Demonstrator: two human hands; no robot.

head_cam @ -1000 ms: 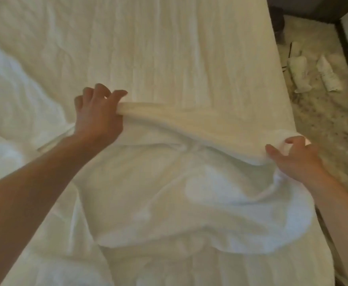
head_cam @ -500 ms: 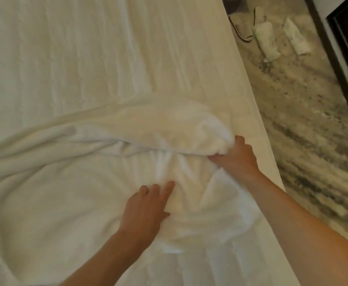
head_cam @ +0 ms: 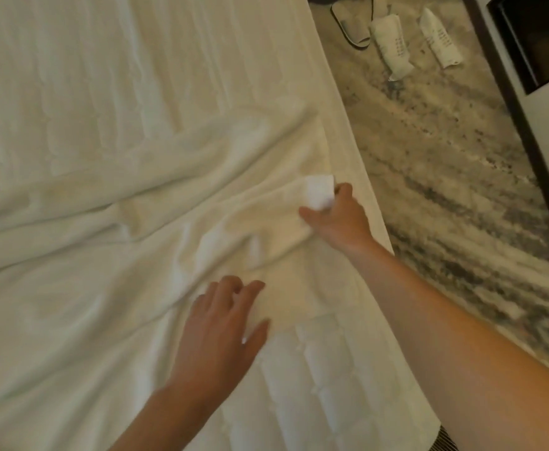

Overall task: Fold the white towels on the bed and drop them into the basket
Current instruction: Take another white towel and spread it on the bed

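Observation:
A large white towel [head_cam: 130,255] lies rumpled across the bed [head_cam: 110,70], stretching from the left edge to the bed's right side. My right hand [head_cam: 335,219] pinches the towel's right corner, where a small white tag sticks up, close to the bed's right edge. My left hand [head_cam: 221,330] rests flat on the towel's near edge with its fingers spread, holding nothing. No basket is in view.
The bed's right edge runs diagonally beside a marbled floor [head_cam: 445,190]. On the floor at the top lie a slipper [head_cam: 351,27] and two rolled white cloths [head_cam: 390,43]. Dark furniture [head_cam: 533,40] stands at the far right.
The folded-over towel edge has come down and now lies spread on the bed. My right hand stays on the corner near the bed edge. My left hand has let go and lies flat.

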